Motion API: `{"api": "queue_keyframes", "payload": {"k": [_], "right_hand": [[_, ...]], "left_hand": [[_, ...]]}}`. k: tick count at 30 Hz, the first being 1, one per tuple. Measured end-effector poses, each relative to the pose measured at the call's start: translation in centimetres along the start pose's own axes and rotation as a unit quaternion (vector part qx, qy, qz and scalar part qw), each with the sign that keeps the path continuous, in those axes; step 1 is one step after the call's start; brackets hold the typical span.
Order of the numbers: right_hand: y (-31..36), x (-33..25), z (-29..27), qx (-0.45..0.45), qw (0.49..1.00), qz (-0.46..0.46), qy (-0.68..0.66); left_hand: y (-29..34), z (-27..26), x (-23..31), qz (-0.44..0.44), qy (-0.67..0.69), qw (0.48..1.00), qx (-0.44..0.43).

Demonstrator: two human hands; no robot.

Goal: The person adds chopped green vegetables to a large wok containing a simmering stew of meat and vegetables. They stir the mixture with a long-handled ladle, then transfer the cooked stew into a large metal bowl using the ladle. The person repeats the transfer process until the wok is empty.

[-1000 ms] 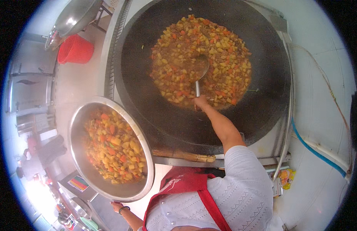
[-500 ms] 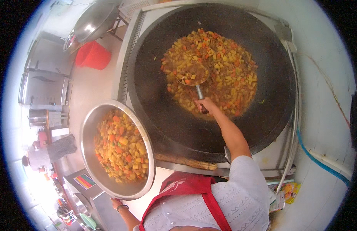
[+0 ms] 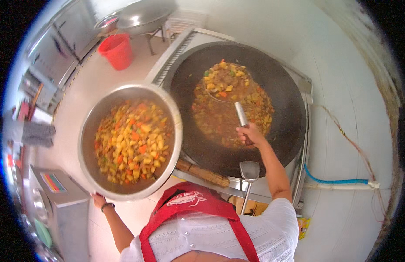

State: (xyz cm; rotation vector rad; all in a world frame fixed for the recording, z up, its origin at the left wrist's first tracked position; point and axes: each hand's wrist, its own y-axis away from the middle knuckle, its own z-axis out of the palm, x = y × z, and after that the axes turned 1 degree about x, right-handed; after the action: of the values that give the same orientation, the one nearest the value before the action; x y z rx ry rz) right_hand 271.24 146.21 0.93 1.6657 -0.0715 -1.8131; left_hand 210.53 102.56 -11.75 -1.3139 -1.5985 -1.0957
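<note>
Ladle (image 3: 228, 83), heaped with stew and gripped by the right hand (image 3: 248, 133), hovers over the wok (image 3: 281, 131) while the left hand (image 3: 99, 201) clasps the steel bowl (image 3: 91, 144) close beside the wok's rim to receive it.

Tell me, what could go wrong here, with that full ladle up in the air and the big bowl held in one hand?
The ladle, heaped with stew, is lifted over the wok by the right hand; chunks could slip off and splash hot sauce. The steel bowl is nearly full, and the left hand holds it only at its rim, so it might tip. Drips could also fall between wok and bowl.
</note>
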Motion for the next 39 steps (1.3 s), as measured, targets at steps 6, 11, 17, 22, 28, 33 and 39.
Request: {"api": "queue_keyframes", "payload": {"k": [6, 11, 17, 22, 28, 33, 39], "right_hand": [[8.6, -4.8, 8.5, -0.029, 0.997, -0.008, 0.076], [9.4, -4.0, 15.5, -0.102, 0.992, 0.041, 0.067], [6.4, -0.8, 21.6, -0.080, 0.919, -0.029, 0.385], [5.6, -1.9, 22.7, 0.073, 0.693, -0.262, 0.668], [6.3, -5.4, 22.8, 0.127, 0.619, -0.337, 0.698], [3.2, -3.4, 15.7, 0.065, 0.861, -0.226, 0.450], [-0.3, -1.2, 5.2, 0.123, 0.967, -0.025, 0.221]], "left_hand": [[3.6, 0.4, 1.2, -0.067, 0.190, 0.979, -0.005], [5.8, -5.9, 0.4, -0.046, 0.228, 0.970, 0.074], [4.2, -14.0, -1.1, -0.065, 0.254, 0.939, 0.223], [5.1, -17.2, -0.9, -0.061, 0.253, 0.916, 0.305], [4.5, -14.9, -1.1, -0.074, 0.260, 0.928, 0.258], [3.2, -12.9, -1.0, -0.086, 0.257, 0.941, 0.204], [1.2, -10.5, 0.7, -0.073, 0.223, 0.946, 0.224]]}}
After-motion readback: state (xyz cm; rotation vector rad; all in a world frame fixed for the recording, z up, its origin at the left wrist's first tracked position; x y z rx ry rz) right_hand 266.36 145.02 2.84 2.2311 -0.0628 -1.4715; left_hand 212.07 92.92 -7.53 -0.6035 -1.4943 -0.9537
